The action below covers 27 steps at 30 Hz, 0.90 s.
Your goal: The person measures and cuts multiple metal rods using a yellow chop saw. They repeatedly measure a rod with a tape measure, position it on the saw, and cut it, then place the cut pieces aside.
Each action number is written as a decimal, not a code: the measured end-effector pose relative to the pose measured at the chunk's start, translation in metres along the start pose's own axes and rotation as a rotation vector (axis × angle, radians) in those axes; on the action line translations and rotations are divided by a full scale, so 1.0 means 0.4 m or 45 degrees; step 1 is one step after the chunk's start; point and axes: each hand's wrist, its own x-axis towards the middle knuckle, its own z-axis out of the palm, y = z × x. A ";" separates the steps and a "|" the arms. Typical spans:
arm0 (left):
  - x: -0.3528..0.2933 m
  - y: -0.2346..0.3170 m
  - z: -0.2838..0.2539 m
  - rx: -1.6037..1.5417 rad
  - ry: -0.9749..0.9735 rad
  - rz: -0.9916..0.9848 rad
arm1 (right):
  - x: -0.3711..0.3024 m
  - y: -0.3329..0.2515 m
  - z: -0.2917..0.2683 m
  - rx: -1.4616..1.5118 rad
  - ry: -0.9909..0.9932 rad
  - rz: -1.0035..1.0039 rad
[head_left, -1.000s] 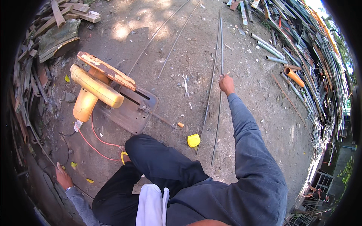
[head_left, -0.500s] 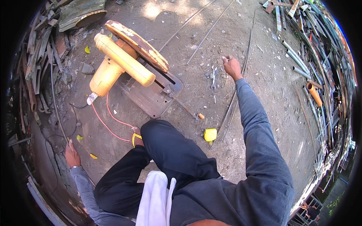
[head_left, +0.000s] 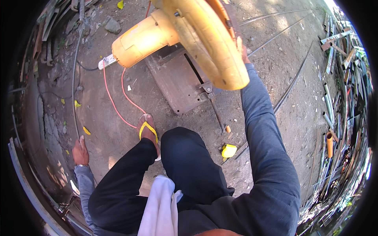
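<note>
At the lower left, my left hand point(head_left: 81, 152) closes on the near end of a long dark steel rod point(head_left: 74, 98), which runs away from me along the ground. A yellow chop saw point(head_left: 147, 39) with a worn rusty base plate point(head_left: 175, 80) stands in front of me. My right hand point(head_left: 244, 52) reaches forward just right of the saw's yellow handle arm point(head_left: 214, 47). One stretched finger shows there; the handle arm and disc guard point(head_left: 220, 11) hide most of the others, so whether it holds or touches anything cannot be seen.
A pinkish-red cord point(head_left: 110, 94) loops from a white socket strip point(head_left: 107, 62) past my sandalled foot point(head_left: 148, 131). A yellow tape measure point(head_left: 228, 151) lies by my right knee. Long rods point(head_left: 293, 88) lie at right. Scrap metal point(head_left: 346, 157) and an orange pipe point(head_left: 329, 145) line the right edge.
My view has shifted forward and closer to the saw. My right hand has moved from the open ground beside the wrenches to beside the saw's handle arm. My left hand keeps the rod.
</note>
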 end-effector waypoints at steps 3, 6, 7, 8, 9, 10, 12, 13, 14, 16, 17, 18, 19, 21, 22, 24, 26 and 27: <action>-0.056 -0.094 0.022 0.136 -0.171 -0.172 | 0.020 0.017 -0.029 0.073 -0.047 0.085; -0.153 -0.172 0.033 0.049 -0.062 -0.215 | 0.045 -0.004 -0.024 0.084 -0.077 0.121; -0.163 -0.177 0.059 0.005 -0.087 -0.232 | 0.037 -0.017 -0.046 0.061 -0.057 0.121; -0.206 -0.181 0.034 0.005 -0.089 -0.284 | 0.047 -0.002 -0.009 0.070 -0.088 0.146; -0.208 -0.174 0.029 -0.018 -0.090 -0.289 | 0.041 -0.002 -0.026 0.079 -0.070 0.152; -0.210 -0.165 0.039 -0.031 -0.121 -0.300 | 0.035 0.000 -0.040 0.072 -0.057 0.150; -0.209 -0.153 0.059 -0.056 -0.172 -0.304 | 0.026 -0.007 -0.077 0.072 -0.021 0.132; -0.205 -0.153 0.072 -0.070 -0.168 -0.297 | 0.024 -0.005 -0.095 0.080 -0.012 0.121; -0.205 -0.151 0.079 -0.082 -0.166 -0.291 | 0.019 -0.008 -0.103 0.088 -0.005 0.113; -0.194 -0.144 0.084 -0.095 -0.187 -0.300 | -0.008 -0.007 -0.133 0.108 0.013 0.100; -0.183 -0.128 0.081 -0.100 -0.212 -0.318 | -0.014 -0.006 -0.149 0.119 0.016 0.091; -0.170 -0.116 0.081 -0.104 -0.237 -0.330 | -0.026 -0.008 -0.171 0.133 0.028 0.076; -0.157 -0.111 0.085 -0.132 -0.217 -0.305 | -0.049 -0.004 -0.197 0.154 0.045 0.066; -0.126 -0.104 0.095 -0.198 -0.157 -0.258 | -0.117 -0.020 -0.240 0.203 0.067 0.021; -0.116 -0.095 0.099 -0.208 -0.122 -0.234 | -0.145 -0.019 -0.256 0.233 0.067 0.003; -0.092 -0.075 0.098 -0.231 -0.038 -0.177 | -0.219 -0.022 -0.288 0.292 0.053 -0.035; -0.053 -0.062 0.099 -0.279 -0.121 -0.203 | -0.301 -0.040 -0.319 0.296 0.043 -0.062; -0.031 -0.060 0.093 -0.297 -0.162 -0.213 | -0.345 -0.053 -0.315 0.254 0.041 -0.061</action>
